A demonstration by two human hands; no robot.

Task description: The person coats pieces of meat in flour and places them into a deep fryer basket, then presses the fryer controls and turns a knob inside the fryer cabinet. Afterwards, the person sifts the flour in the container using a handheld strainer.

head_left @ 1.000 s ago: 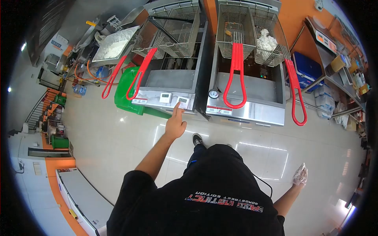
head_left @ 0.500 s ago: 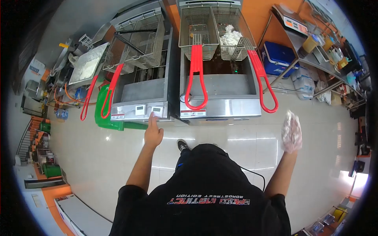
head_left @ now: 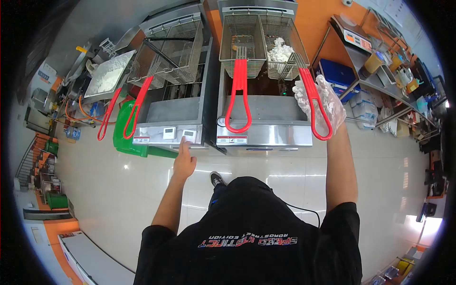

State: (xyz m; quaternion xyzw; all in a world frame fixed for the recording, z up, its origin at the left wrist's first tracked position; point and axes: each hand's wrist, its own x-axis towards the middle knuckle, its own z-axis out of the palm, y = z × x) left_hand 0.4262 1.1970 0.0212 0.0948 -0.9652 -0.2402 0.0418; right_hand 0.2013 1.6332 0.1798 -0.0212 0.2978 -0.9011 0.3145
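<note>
My left hand [head_left: 184,163] reaches the fryer front with its index finger stretched out, the fingertip at the lower edge of the right-hand small white timer [head_left: 188,133]. A second white timer [head_left: 169,133] is fixed beside it. My right hand [head_left: 334,105], in a clear plastic glove dusted white, is spread open around the red handle [head_left: 308,85] of the right fry basket [head_left: 297,35]. The handle passes in front of the palm, and the fingers are not closed on it. White-coated food [head_left: 280,52] lies in that basket. Next to it hangs another basket [head_left: 241,33] with a red handle [head_left: 240,85].
Two more red-handled baskets [head_left: 183,57] sit over the left fryer [head_left: 173,109]. Left of it are a tray of white flour [head_left: 108,75] and a green bin [head_left: 124,128]. A blue cooler [head_left: 335,71] and a metal table with a scale [head_left: 357,40] stand at the right.
My right hand has moved up and left from over the floor to the right basket's handle, its fingers spreading. My left fingertip stays at the timer.
</note>
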